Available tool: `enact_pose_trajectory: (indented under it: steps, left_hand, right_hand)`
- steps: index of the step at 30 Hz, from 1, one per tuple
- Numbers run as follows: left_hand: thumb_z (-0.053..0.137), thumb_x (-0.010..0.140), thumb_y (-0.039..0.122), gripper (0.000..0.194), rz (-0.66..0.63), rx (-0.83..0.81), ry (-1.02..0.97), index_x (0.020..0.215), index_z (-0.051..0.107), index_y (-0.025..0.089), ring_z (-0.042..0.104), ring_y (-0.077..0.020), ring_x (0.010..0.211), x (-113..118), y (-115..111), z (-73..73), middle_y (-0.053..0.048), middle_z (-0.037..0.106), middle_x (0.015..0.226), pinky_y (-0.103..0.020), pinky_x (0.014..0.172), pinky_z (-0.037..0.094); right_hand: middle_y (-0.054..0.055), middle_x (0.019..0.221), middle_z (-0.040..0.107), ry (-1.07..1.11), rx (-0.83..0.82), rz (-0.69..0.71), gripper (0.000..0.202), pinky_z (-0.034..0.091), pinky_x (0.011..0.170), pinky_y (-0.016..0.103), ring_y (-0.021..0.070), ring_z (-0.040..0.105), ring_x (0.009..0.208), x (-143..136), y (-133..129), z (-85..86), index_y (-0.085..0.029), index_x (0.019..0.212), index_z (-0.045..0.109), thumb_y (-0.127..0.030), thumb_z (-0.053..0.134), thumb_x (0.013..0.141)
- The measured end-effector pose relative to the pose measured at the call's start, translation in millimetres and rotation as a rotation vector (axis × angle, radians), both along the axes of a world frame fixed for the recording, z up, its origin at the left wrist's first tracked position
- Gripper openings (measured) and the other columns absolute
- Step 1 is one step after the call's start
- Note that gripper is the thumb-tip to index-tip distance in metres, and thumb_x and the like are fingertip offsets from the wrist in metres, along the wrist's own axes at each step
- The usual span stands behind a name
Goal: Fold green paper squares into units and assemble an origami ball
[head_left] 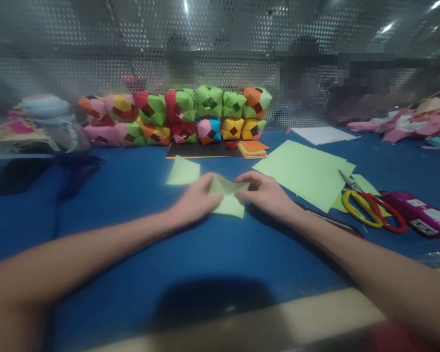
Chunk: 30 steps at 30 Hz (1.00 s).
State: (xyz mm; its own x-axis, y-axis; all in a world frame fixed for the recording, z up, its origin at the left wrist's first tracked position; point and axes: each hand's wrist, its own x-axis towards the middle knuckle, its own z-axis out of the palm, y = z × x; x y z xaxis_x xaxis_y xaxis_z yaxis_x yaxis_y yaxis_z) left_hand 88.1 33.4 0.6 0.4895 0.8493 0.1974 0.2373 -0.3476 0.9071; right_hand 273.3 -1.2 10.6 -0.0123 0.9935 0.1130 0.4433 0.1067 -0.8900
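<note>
Between my hands is a small pale green sheet of paper (229, 204), creased, with its far part raised into a fold. My left hand (197, 198) grips its left side, thumb on top and fingers behind. At the right side, my right hand (266, 193) pinches the raised edge between thumb and fingers. Just beyond my left hand lies another small pale green square (184, 172), slightly bent. Larger light green sheets (302, 171) are spread to the right of my right hand. Some of my fingertips are hidden behind the paper.
Scissors (374, 208) with yellow and red handles lie at the right beside a purple device (421, 212). Folded paper blocks (209, 102) are stacked at the back, behind a small pile of coloured squares (254, 148). A pale bottle (53, 120) stands at the left on the blue table (132, 274).
</note>
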Motion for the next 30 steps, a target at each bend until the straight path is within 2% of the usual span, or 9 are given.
enact_pose_trajectory:
  steps: [4,8,14,22,30]
  left_hand:
    - [0.052,0.070,0.013,0.011,-0.019,0.108,0.123,0.079,0.053,0.018,0.049,-0.0123,0.065,1.1,0.1,0.2,0.003,0.053,0.072,-0.024,0.057,0.038]
    - [0.049,0.071,0.010,0.009,-0.039,0.196,0.211,0.073,0.049,0.019,0.047,-0.0122,0.064,1.3,-1.1,1.2,0.003,0.051,0.070,-0.024,0.057,0.036]
    - [0.048,0.070,0.010,0.011,-0.043,0.229,0.240,0.076,0.051,0.019,0.048,-0.0132,0.066,1.2,-1.9,1.5,0.002,0.053,0.070,-0.025,0.060,0.038]
    - [0.050,0.067,0.006,0.021,-0.057,0.197,0.196,0.082,0.052,0.020,0.054,-0.0156,0.075,2.8,-2.6,2.6,0.001,0.059,0.079,-0.028,0.070,0.044]
    - [0.049,0.069,0.005,0.020,-0.085,0.184,0.213,0.082,0.053,0.020,0.054,-0.0157,0.075,1.1,-2.2,5.6,0.002,0.057,0.075,-0.028,0.072,0.043]
  right_hand:
    - [0.002,0.082,0.066,-0.165,0.184,0.082,0.022,0.044,0.067,0.030,0.0144,0.055,0.069,5.0,5.6,-8.0,-0.017,0.088,0.065,-0.020,0.059,0.067]
    - [0.004,0.087,0.068,-0.267,0.307,0.156,0.026,0.045,0.074,0.032,0.0170,0.056,0.079,3.8,8.9,-16.1,-0.018,0.092,0.067,-0.014,0.058,0.069]
    - [0.004,0.089,0.069,-0.318,0.317,0.202,0.027,0.045,0.075,0.032,0.0174,0.058,0.079,3.0,10.2,-18.2,-0.018,0.092,0.068,-0.009,0.056,0.070]
    - [0.006,0.101,0.070,-0.408,0.350,0.242,0.040,0.045,0.082,0.036,0.0206,0.061,0.089,2.6,10.4,-19.2,-0.019,0.106,0.065,-0.008,0.052,0.070]
    - [0.008,0.101,0.071,-0.511,0.388,0.274,0.039,0.043,0.082,0.039,0.0223,0.060,0.087,1.7,7.7,-15.6,-0.017,0.108,0.065,-0.010,0.052,0.072]
